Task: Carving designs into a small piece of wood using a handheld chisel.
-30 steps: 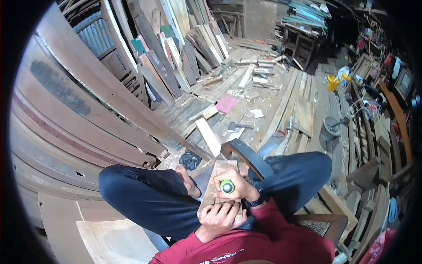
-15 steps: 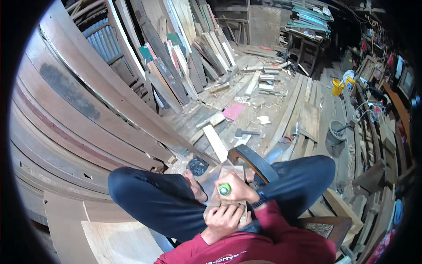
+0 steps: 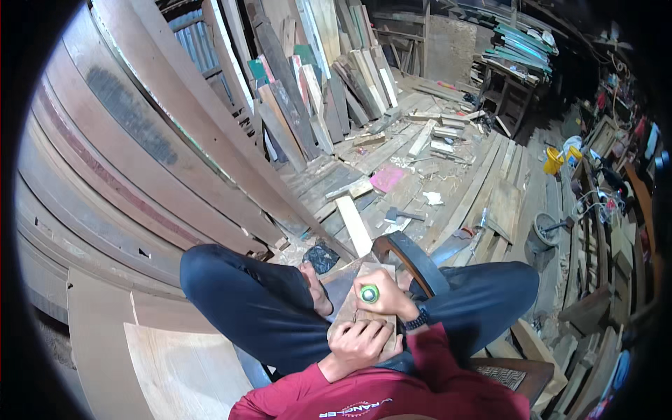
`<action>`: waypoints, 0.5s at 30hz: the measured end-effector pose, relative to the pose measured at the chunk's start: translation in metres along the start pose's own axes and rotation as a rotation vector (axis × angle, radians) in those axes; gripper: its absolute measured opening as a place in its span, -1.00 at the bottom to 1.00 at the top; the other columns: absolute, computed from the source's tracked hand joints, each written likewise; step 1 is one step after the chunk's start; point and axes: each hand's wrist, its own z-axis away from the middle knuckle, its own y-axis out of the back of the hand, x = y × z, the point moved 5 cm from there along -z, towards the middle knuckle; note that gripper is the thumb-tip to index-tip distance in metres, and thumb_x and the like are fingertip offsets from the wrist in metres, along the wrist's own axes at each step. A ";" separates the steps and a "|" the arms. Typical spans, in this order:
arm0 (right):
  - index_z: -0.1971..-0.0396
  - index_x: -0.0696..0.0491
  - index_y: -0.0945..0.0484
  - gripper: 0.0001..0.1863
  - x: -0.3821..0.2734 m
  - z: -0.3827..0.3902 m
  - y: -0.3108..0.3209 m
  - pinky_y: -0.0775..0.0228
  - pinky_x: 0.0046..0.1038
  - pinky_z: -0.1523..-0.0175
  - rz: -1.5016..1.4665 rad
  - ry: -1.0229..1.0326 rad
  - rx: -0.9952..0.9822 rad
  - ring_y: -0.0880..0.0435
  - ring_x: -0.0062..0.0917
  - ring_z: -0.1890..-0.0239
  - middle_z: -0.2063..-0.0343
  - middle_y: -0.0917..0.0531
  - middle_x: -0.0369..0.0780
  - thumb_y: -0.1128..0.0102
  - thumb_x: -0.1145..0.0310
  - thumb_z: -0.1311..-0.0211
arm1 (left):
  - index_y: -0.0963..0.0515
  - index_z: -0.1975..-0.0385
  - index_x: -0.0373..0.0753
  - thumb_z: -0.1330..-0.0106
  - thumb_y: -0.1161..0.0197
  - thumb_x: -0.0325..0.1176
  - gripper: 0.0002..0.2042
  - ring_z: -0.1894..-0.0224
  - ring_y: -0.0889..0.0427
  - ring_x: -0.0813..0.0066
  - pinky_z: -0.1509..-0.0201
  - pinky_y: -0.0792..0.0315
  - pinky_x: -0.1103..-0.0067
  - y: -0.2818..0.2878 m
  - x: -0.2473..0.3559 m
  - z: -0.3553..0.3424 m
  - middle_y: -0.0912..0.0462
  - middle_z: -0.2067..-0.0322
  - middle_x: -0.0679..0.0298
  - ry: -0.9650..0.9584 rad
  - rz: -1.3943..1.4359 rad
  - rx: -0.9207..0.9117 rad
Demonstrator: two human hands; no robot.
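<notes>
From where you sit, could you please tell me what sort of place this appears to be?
It looks like a woodworking shop: boards lean together toward the back left, an axe-like tool lies on the floor, and the right hand grips a green-ended tool over a wooden piece.

Right fingers [image 3: 376,278] around a green handle [image 3: 369,295]

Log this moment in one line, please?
right grip: holding green round-ended tool; left grip: on brown flat wooden board; nearby: black crumpled plastic bag
</notes>
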 end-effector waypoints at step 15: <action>0.61 0.13 -0.49 -0.76 -0.035 0.001 0.008 -0.29 -0.44 0.47 -0.159 0.047 -0.050 -0.51 -0.57 0.61 0.68 -0.54 -0.19 -0.43 0.40 0.01 | -0.73 0.42 0.08 -0.11 -0.41 0.05 -0.77 0.54 -0.58 0.64 0.41 -0.28 0.61 0.000 -0.004 0.004 -0.65 0.50 0.59 0.014 -0.033 0.004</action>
